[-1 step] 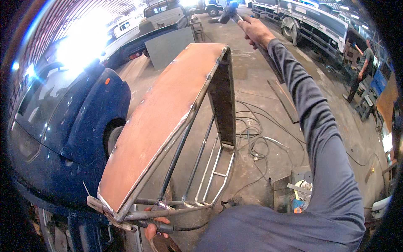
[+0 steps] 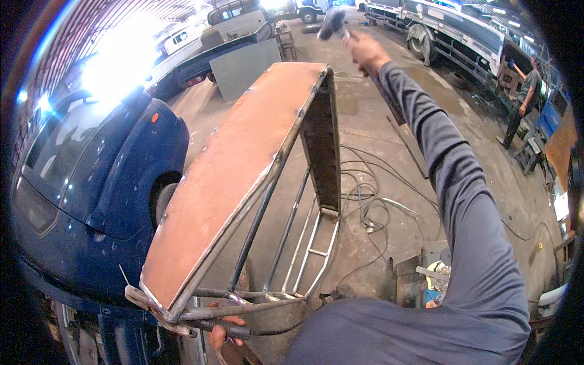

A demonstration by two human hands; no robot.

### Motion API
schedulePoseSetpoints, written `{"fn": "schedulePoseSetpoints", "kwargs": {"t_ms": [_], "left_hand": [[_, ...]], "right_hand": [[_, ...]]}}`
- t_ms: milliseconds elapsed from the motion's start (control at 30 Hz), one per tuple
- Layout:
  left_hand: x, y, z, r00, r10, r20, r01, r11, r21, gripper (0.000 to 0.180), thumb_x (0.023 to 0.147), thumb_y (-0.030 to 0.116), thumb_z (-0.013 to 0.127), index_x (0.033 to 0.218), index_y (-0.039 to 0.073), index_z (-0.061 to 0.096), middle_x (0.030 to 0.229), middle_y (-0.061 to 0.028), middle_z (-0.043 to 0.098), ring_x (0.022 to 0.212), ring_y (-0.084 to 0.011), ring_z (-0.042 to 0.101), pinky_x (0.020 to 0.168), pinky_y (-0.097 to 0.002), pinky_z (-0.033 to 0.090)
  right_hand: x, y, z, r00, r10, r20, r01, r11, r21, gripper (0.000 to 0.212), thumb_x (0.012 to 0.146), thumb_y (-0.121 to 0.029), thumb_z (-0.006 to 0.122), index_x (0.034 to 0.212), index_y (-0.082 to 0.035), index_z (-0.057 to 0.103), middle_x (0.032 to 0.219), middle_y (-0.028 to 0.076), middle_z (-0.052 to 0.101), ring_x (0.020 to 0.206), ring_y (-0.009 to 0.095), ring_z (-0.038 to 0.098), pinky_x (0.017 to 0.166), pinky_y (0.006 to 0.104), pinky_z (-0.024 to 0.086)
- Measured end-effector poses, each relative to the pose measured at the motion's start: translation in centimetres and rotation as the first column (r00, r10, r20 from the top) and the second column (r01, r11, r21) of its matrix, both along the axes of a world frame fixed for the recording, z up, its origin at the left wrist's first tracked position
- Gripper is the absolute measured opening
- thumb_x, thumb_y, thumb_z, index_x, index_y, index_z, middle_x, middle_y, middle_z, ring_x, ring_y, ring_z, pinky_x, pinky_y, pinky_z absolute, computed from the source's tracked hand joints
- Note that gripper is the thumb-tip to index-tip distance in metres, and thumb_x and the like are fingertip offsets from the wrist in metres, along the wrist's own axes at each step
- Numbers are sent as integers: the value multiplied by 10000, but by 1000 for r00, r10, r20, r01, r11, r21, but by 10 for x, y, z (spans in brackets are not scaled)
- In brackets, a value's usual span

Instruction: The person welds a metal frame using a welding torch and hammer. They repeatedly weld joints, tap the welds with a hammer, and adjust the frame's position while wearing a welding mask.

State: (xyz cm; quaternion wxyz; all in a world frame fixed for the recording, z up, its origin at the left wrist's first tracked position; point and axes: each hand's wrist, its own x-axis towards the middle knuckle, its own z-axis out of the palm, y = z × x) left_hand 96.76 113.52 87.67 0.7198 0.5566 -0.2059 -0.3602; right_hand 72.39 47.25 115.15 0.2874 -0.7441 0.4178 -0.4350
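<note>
My right hand [image 2: 368, 55], raised at the far end of my outstretched arm, is closed round a hammer [image 2: 332, 25]; the hammer's dark head is blurred. Below and left of it stands a welded metal frame [image 2: 278, 161] of bars, topped by a long reddish-brown sheet panel [image 2: 228, 158]. Weld spots dot the panel's edges. Low at the frame's near end, my left hand [image 2: 219, 334] is wrapped round a black welding electrode holder [image 2: 228, 328] with a dark cable running from it. The frame's near bar hides part of that hand.
Close on the left stands a dark blue vehicle [image 2: 103, 182]. Cables [image 2: 368, 210] lie coiled on the floor right of the frame, near a flat metal bar [image 2: 409, 148]. Another person [image 2: 528, 97] stands at far right by a truck [image 2: 462, 39]. A grey sheet [image 2: 246, 67] leans behind.
My right hand and the hammer have dropped slightly, the hand also shifting a little left. My left hand and the frame look almost unmoved.
</note>
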Motion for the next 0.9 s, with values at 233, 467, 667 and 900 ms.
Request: {"fn": "schedulePoseSetpoints", "kwargs": {"t_ms": [233, 467, 667, 900], "left_hand": [[18, 21, -32, 991, -99, -94, 85, 986, -145, 919, 969, 442, 668, 1557, 12, 108, 922, -284, 710, 426, -274, 615, 346, -361, 529], [25, 23, -2, 973, -218, 70, 210, 972, 105, 676, 901, 297, 764, 1426, 12, 448, 917, -154, 698, 587, -224, 664, 423, -312, 541], [20, 22, -14, 985, -168, 37, 169, 985, -25, 771, 902, 289, 773, 1499, 58, 343, 918, -140, 693, 594, -212, 657, 428, -301, 535], [18, 35, -30, 995, -98, -2, 98, 994, -51, 870, 951, 328, 724, 1596, 106, 184, 911, -162, 689, 576, -221, 653, 423, -306, 533]], "right_hand": [[-8, -24, 5, 961, 110, -255, -78, 988, 134, 477, 1042, -415, 526, 1448, -167, 552, 758, 81, 568, 559, 170, 587, 448, 364, 499], [10, -44, -13, 956, 156, -248, -82, 955, 284, 490, 1062, -387, 495, 1504, -176, 467, 754, 60, 529, 532, 150, 535, 448, 356, 491], [6, -52, 9, 979, 141, -146, -111, 974, 196, 473, 1055, -392, 497, 1484, -191, 491, 769, 70, 546, 558, 151, 560, 428, 359, 477], [10, -78, -32, 978, 174, -114, -116, 912, 393, 468, 1058, -389, 502, 1468, -166, 466, 760, 67, 570, 543, 153, 558, 441, 371, 480]]}}
